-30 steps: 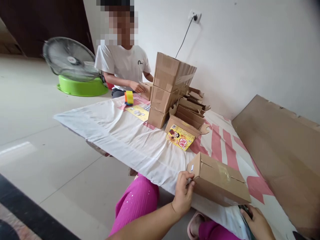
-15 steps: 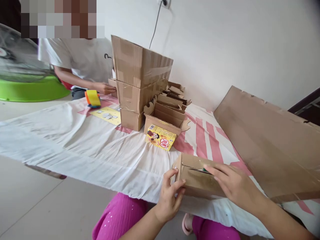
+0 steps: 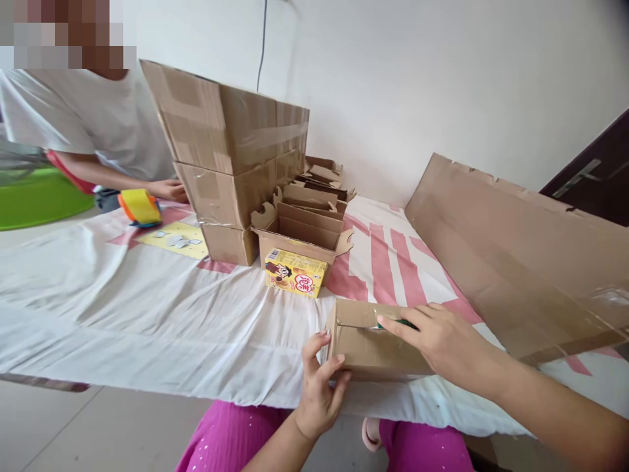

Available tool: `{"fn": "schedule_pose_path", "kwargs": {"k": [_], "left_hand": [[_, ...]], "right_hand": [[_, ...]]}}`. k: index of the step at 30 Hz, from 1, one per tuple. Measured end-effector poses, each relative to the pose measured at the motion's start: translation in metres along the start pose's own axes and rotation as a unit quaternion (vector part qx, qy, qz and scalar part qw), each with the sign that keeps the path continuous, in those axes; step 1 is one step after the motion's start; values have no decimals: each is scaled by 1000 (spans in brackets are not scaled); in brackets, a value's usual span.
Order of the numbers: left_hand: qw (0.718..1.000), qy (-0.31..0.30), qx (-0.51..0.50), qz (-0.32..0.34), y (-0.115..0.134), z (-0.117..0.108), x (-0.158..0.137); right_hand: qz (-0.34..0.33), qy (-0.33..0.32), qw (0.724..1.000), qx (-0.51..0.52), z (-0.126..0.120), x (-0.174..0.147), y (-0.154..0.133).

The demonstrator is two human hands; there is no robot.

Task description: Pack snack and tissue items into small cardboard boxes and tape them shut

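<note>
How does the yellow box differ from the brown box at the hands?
The yellow box carries bright print; the brown box is mostly plain. The yellow box looks smaller than the brown box. The left hand holds the brown box; none touches the yellow box. Both are flat-sided.

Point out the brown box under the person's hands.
The box gripped by the left hand, the right hand holding a green tool at its top; neither hand touches the stacked boxes or open boxes.

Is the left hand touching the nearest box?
Touching: the head view shows the left hand against the left end of the nearest box.
</note>
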State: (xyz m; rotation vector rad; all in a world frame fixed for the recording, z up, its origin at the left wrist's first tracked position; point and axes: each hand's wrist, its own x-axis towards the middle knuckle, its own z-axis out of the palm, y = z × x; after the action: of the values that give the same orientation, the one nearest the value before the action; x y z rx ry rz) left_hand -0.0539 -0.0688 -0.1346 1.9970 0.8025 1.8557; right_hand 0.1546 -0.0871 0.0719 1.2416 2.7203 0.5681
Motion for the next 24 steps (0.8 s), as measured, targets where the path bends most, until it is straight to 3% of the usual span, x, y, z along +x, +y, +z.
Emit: {"fn": "schedule_pose_path", "kwargs": {"k": [4,14,24], "left_hand": [[1000,1,10,0,0,4,-1],[1000,-4,5,-6,0,9,1],[1000,-7,6,-10,4,9,4]], "right_hand": [[11,-25,1000,0,-3,-18,8],[57,-18,998,-11,-5,-46,0],[121,-57,991,-16,1,-105,6]]}}
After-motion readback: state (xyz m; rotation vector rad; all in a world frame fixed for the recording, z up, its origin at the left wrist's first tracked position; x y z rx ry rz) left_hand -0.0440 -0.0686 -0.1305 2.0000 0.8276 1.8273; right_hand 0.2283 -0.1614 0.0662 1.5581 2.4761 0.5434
